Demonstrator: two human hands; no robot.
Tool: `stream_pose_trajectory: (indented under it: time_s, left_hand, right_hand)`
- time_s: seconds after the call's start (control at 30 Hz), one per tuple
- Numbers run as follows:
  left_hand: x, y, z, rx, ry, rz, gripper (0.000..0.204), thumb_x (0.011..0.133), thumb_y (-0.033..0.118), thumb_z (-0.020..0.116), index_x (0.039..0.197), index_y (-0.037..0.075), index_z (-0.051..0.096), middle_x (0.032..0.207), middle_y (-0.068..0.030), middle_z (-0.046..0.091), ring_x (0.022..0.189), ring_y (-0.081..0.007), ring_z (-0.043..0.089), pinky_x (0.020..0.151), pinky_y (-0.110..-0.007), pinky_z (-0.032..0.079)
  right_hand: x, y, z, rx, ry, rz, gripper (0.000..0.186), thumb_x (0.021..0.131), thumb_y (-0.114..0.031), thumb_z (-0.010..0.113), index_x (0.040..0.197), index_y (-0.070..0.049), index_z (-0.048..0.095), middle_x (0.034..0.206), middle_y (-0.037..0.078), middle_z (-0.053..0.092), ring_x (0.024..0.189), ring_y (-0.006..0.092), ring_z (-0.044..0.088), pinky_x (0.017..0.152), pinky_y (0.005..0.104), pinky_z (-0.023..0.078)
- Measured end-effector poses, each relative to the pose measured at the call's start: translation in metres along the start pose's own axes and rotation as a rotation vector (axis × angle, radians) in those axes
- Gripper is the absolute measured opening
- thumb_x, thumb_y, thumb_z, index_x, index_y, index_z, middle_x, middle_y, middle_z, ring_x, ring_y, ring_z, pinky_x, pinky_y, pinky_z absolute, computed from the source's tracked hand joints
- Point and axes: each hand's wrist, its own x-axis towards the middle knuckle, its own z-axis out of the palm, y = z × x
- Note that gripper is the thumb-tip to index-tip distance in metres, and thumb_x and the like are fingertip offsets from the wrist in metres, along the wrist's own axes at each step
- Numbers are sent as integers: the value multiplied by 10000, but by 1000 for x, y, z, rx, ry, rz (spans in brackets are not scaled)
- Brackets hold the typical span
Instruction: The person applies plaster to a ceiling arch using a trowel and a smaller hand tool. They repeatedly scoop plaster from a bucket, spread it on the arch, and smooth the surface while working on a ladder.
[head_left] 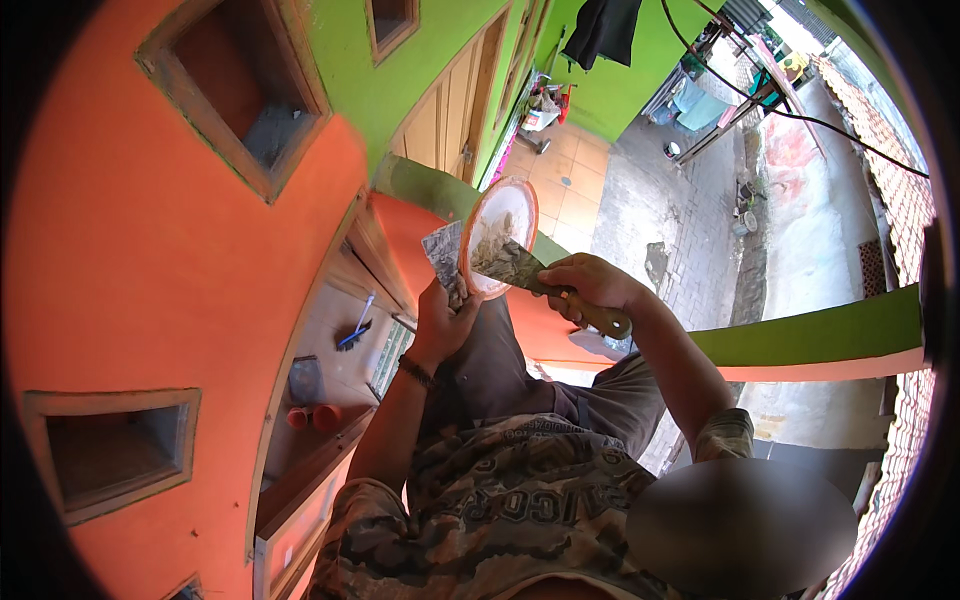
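A putty knife (519, 268) overlies the bowl (534, 203) from the right, a wall (150, 260) leftward.

Orange wall (180, 300) with framed recesses; wooden door (447, 112); dark cloth (603, 30) hanging before green wall (590, 95); broom (353, 336) near red containers (325, 418); black cable (790, 116); tiled roof (886, 145), right.

An orange wall (230, 270) with wood-framed openings (240, 90) meets a green wall (345, 65) and a wooden door (452, 105), while pale orange floor tiles (570, 185) give way to a grey paved yard (690, 215) in daylight; along the right edge runs what appears to be a tiled roof (905, 195).
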Motion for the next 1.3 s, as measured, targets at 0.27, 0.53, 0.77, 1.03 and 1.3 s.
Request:
stream_pose_trajectory:
  time_s: [0.27, 0.53, 0.77, 1.03, 1.3]
  left_hand:
    - [-9, 40, 2, -250, -177, -217, 289, 770, -10, 665, 811, 91, 398, 660, 45, 414, 553, -20, 407, 485, -191, 362]
    - [-5, 61, -2, -184, -358, -254, 263, 749, 25, 679, 830, 84, 436, 692, 51, 410, 611, -33, 390, 531, -203, 351]
    - [-6, 69, -2, -145, -407, -216, 268, 722, 5, 670, 822, 80, 433, 701, 45, 404, 625, -39, 379, 557, -213, 356]
    - [-7, 63, -7, -105, -381, -164, 264, 718, 7, 661, 825, 83, 431, 712, 51, 390, 618, -42, 367, 560, -211, 353]
    - [-7, 60, -6, -117, -374, -198, 243, 737, -2, 638, 857, 76, 442, 715, 50, 425, 599, -31, 385, 543, -194, 362]
  right_hand:
    - [-36, 2, 1, -144, 70, -32, 278, 894, -231, 465, 858, 8, 603, 639, 44, 533, 531, 139, 539, 478, 293, 475]
    - [-48, -7, -21, -275, 2, 1, 203, 863, -141, 461, 768, 5, 564, 645, 52, 543, 533, 132, 559, 456, 283, 489]
    - [-43, 4, -34, -213, -86, -27, 222, 887, -192, 473, 773, -32, 576, 647, 27, 539, 514, 106, 536, 446, 271, 470]
    - [-33, 40, -23, -55, -96, -71, 274, 966, -278, 443, 856, -47, 541, 640, -2, 532, 504, 80, 497, 452, 238, 431]
    - [-15, 85, -15, 49, -50, -249, 310, 984, -275, 390, 803, -52, 507, 609, -9, 476, 477, 71, 442, 440, 229, 396]
